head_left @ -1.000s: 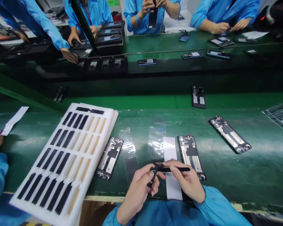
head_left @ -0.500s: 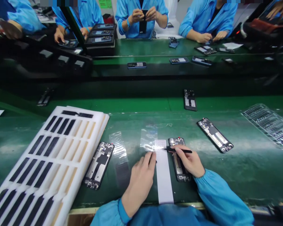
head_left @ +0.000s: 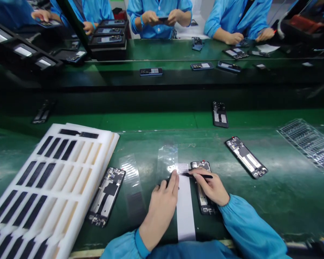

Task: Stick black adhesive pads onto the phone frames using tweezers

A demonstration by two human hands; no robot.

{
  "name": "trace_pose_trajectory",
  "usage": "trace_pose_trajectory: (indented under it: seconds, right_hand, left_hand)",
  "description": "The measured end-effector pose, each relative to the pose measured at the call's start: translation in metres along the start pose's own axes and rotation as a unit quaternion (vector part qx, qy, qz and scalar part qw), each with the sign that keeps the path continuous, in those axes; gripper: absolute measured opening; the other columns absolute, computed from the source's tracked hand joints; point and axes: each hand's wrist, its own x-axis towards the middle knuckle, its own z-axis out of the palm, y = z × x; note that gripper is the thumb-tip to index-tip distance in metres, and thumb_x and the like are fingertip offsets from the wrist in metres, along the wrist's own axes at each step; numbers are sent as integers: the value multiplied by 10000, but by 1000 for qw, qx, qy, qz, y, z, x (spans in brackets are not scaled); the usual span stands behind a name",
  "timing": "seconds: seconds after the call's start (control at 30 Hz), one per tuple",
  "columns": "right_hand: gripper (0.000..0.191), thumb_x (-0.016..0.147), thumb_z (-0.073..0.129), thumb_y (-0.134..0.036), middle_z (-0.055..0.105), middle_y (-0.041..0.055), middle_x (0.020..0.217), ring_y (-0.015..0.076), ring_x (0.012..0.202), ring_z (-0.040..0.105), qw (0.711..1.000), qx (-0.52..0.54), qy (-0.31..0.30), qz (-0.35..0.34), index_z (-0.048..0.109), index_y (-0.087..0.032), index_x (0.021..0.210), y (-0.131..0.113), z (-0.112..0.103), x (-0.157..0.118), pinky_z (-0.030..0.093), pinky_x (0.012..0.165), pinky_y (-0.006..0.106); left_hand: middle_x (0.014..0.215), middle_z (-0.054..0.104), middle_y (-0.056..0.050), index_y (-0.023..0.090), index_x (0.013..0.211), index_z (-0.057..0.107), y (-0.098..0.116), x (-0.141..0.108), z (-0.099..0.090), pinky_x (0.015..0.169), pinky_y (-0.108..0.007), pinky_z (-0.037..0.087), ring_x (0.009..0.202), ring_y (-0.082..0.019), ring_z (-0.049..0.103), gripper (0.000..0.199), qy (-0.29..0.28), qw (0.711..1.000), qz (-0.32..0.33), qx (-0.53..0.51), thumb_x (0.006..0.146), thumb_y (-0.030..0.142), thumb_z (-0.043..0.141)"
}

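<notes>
My right hand (head_left: 210, 187) pinches black tweezers (head_left: 205, 176), whose tips reach the small dotted sheet (head_left: 182, 168) at the top of a long white strip (head_left: 185, 216). Stretched forward, the fingers of my left hand (head_left: 162, 207) rest along the strip's left edge. Something small and dark shows beneath those fingers, too hidden to name. Under my right hand lies an opened phone (head_left: 205, 208) with its inner parts exposed. A clear plastic film (head_left: 166, 156) lies just beyond my left fingertips.
To the left, a white foam tray (head_left: 104, 151) holds rows of black strips, beside another opened phone (head_left: 106, 196). A third phone (head_left: 245, 157) and a clear sheet of parts (head_left: 307, 144) lie right. Across the bench, co-workers in blue handle phones (head_left: 151, 71).
The tweezers and my right hand have shifted slightly left across the dotted sheet. My left fingertips have moved up to its edge. The view has tilted a little.
</notes>
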Motion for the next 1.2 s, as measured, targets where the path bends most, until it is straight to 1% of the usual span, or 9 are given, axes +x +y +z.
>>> trace_pose_trajectory:
  seconds: [0.13, 0.27, 0.33, 0.43, 0.53, 0.6, 0.77, 0.97, 1.2]
  right_hand:
    - [337, 1016, 490, -405, 785, 88, 958, 240, 905, 742, 1000, 3, -7, 0, 771, -218, 994, 0, -3, -1, 597, 850, 354]
    - [358, 1005, 509, -451, 788, 90, 962, 244, 917, 749, 999, 13, 33, 21, 771, -211, 967, -2, -10, 14, 599, 860, 346]
    - [384, 991, 522, -501, 790, 92, 955, 241, 875, 758, 997, 37, 53, 49, 758, -201, 950, -5, -12, 34, 609, 833, 351]
    - [450, 959, 530, -594, 789, 86, 858, 229, 779, 764, 991, 97, 50, 81, 725, -189, 932, -6, -11, 74, 624, 745, 347]
    - [514, 914, 546, -666, 783, 82, 768, 218, 725, 761, 986, 135, 39, 89, 707, -179, 890, -2, -4, 107, 622, 705, 338]
    - [527, 897, 555, -683, 783, 84, 746, 212, 701, 760, 983, 152, 34, 96, 698, -176, 874, 3, 2, 119, 616, 680, 326]
    - [521, 889, 564, -688, 773, 70, 694, 204, 666, 758, 979, 173, 33, 100, 684, -182, 860, 17, 7, 120, 605, 643, 305]
    - [499, 914, 551, -660, 758, 66, 668, 177, 611, 727, 981, 163, 46, 98, 675, -181, 860, 22, 7, 118, 575, 575, 266]
    - [443, 961, 531, -593, 760, 66, 705, 173, 643, 729, 984, 155, 34, 81, 675, -185, 864, 23, 7, 118, 579, 596, 255]
  left_hand:
    - [1557, 440, -135, 130, 1462, 486, 1, 1, 0, 685, -327, 587, 900, -218, 641, 580, -6, 1000, 6, 7, 891, 32, 491]
    - [1564, 431, -125, 105, 1468, 464, -7, 3, -3, 708, -316, 599, 944, -210, 664, 627, 2, 1000, 7, -15, 856, -25, 454]
    - [1574, 415, -118, 114, 1483, 441, -16, 9, -6, 718, -305, 605, 974, -207, 671, 717, -4, 1000, -5, -16, 793, -81, 436]
    - [1591, 380, -125, 120, 1483, 444, -32, 26, -12, 665, -303, 610, 964, -221, 683, 793, -23, 999, -44, 4, 726, -118, 418]
    - [1597, 361, -141, 101, 1480, 445, -45, 47, -16, 626, -320, 614, 923, -233, 687, 793, -33, 997, -68, 12, 722, -125, 404]
    - [1603, 352, -143, 98, 1487, 434, -51, 60, -17, 651, -333, 622, 926, -232, 684, 791, -32, 997, -72, 9, 730, -127, 401]
    - [1607, 359, -110, 134, 1508, 409, -55, 72, -13, 696, -319, 624, 958, -217, 674, 794, -15, 998, -63, 0, 753, -112, 420]
    - [1581, 409, -96, 162, 1495, 444, -55, 71, -1, 639, -317, 619, 952, -231, 679, 799, -2, 999, -52, 17, 738, -97, 430]
    - [1534, 483, -101, 183, 1500, 441, -53, 76, 5, 650, -328, 628, 963, -237, 679, 776, 8, 998, -59, 7, 770, -80, 454]
